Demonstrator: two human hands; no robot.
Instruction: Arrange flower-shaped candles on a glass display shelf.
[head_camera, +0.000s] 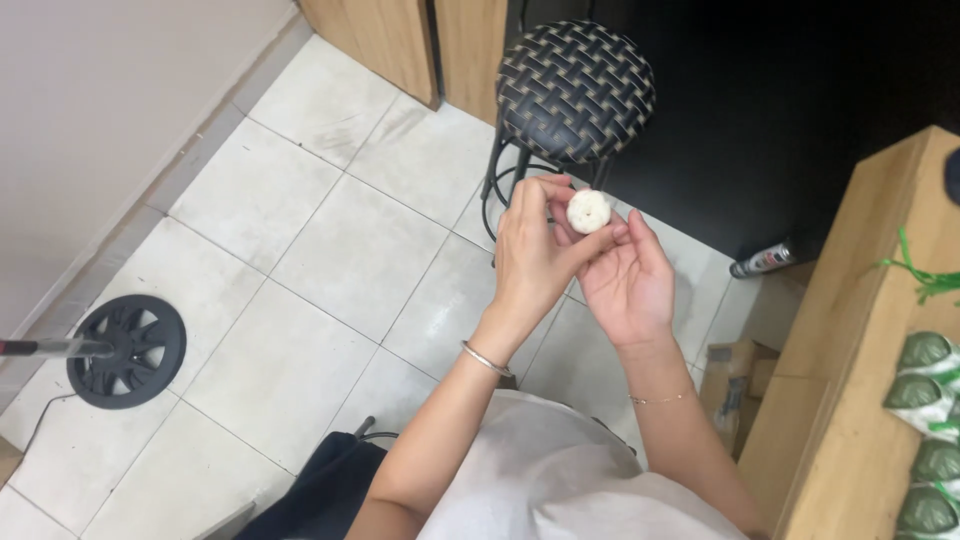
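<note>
While you look down, this is how things lie.

Fingers: your fingertips (560, 195) close round a small white ball (588, 211), pinching it from both sides.
Left hand (530, 255): curled, thumb and forefinger on the ball's left and top edge; it has hold of the ball.
Right hand (625, 275): palm up and half open, fingertips touching the ball's right and lower side, cupping it from beneath.
Ball: round, pale, a little rough on its face, held up in the air between your two hands, just in front of the stool (575, 90).
Wrists: a thin metal bangle (485, 358) on the left, a fine chain (660, 399) on the right.
Stool: round seat of dark woven strips on black metal legs, standing on the pale tiled floor (330, 250).
Left side: a black round stand base (128, 350) on the tiles near the wall.
Right side: a wooden table (880, 330) with green wrapped parcels (925, 400) along its edge; a spray can (762, 260) lies on the floor beyond it, well apart from your hands.
</note>
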